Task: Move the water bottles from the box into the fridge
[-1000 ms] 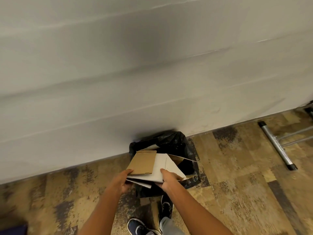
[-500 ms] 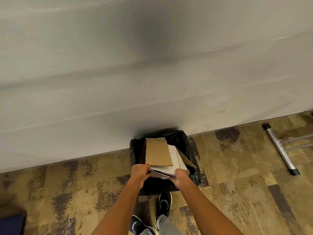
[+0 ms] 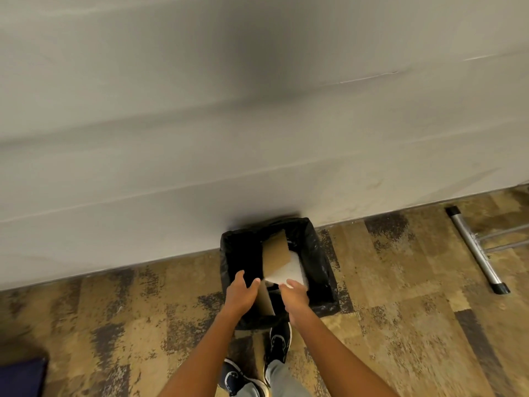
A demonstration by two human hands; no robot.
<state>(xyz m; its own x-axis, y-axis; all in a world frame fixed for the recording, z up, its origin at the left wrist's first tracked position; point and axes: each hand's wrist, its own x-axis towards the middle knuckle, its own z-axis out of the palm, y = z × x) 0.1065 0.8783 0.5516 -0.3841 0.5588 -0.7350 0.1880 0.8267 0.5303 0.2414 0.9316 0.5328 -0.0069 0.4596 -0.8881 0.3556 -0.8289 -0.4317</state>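
Standing at the bin (image 3: 323, 270), black liner, set against the wall (image 3: 257, 124) on patterned carpet (image 3: 114, 310). The flattened cardboard box (image 3: 279, 257) sits partly inside the bin, long axis running from my hands up and away toward the wall, tilted, far end lower in the liner. It lies straight ahead of both hands and between them. My left hand (image 3: 242, 292) is at the box's near left edge, fingers spread and relaxed, thumb tip touching or just beside the brown flap; no real grip visible. My right hand (image 3: 294, 292) is at the near right corner over the white face; whether those fingers pinch the cardboard or merely rest on it I cannot tell. Right hand looks the nearer to the bulk of the box. No water bottles and no fridge in view, so I judge that part done and the empty box being discarded. Next move presumably a push along the long axis, downward.
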